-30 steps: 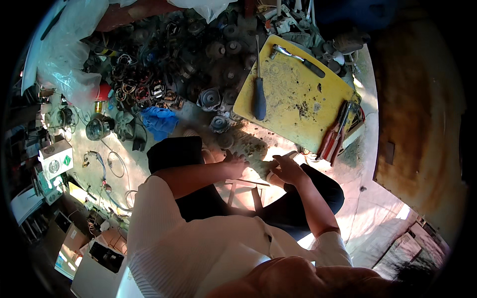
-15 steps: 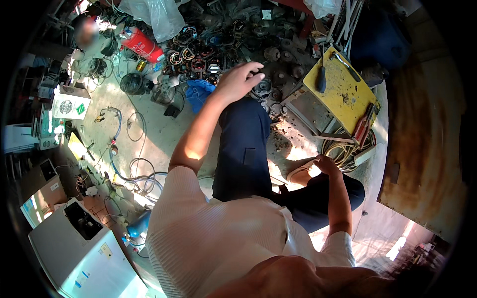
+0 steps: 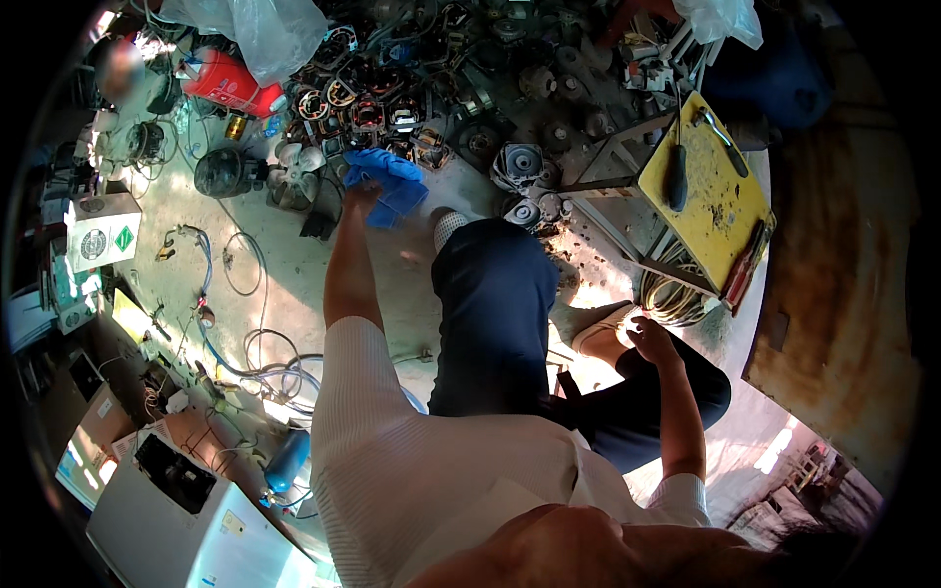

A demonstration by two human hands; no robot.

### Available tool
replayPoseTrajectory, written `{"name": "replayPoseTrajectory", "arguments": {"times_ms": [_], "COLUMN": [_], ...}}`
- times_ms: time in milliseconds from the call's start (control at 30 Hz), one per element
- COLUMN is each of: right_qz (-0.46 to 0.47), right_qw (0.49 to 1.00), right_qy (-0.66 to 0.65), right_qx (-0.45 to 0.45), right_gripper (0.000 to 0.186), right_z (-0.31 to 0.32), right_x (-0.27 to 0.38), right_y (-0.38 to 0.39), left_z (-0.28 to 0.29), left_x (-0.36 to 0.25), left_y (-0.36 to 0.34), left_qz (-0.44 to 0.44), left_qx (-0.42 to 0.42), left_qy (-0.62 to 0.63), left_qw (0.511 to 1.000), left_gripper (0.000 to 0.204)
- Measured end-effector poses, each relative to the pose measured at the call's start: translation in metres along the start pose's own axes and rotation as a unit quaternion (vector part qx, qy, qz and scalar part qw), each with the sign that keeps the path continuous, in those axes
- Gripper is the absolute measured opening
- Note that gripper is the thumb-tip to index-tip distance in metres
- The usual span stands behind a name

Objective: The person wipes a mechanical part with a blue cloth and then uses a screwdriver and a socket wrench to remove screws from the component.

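The crumpled bright-blue cloth (image 3: 394, 184) was between a grey bladed fan (image 3: 296, 178) and the navy-trousered knee (image 3: 497, 260); the left hand (image 3: 363, 199) met its edge, grip impossible to tell. The right hand (image 3: 651, 342), fingers loosely bent and unclenched, was near a coiled yellowish hose (image 3: 670, 294).

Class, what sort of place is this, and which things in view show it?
Probably a repair or salvage workshop: a heap of dark, metal, motor-like parts lies on the floor, and a yellow-topped metal stand bears a long, dark-handled screwdriver.
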State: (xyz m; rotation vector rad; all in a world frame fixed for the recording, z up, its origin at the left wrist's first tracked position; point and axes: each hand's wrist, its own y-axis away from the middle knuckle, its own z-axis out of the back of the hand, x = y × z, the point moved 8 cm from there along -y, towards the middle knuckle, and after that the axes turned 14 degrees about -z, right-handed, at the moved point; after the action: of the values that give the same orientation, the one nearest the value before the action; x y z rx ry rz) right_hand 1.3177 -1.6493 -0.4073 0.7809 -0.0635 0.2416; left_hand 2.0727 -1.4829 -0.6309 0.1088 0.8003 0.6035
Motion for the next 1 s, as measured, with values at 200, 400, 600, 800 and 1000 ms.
{"name": "replayPoseTrajectory", "arguments": {"times_ms": [200,400,600,800,1000], "right_qz": [-0.064,-0.079,-0.042,-0.001,0.009], "right_qw": [0.997,0.996,0.998,0.994,0.989], "right_qy": [-0.020,-0.033,-0.049,-0.038,-0.049], "right_qx": [0.034,0.012,-0.015,-0.106,-0.136], "right_gripper": [0.042,0.041,0.042,0.042,0.046], "right_z": [0.005,0.006,0.005,0.024,0.070], "right_x": [-0.002,-0.004,0.012,0.018,0.057], "right_y": [-0.007,-0.001,0.008,0.030,0.077], "left_z": [-0.007,0.010,0.029,0.199,0.314], "left_x": [0.017,0.000,-0.081,-0.147,-0.316], "left_y": [-0.039,0.004,0.136,0.149,0.175], "left_qz": [-0.039,0.122,0.168,-0.097,-0.204], "left_qx": [0.014,-0.150,-0.076,-0.090,-0.141], "left_qy": [-0.061,0.125,0.794,0.860,0.724], "left_qw": [0.997,0.973,0.579,0.492,0.644], "left_gripper": [0.052,0.055,0.033,0.036,0.049]}}
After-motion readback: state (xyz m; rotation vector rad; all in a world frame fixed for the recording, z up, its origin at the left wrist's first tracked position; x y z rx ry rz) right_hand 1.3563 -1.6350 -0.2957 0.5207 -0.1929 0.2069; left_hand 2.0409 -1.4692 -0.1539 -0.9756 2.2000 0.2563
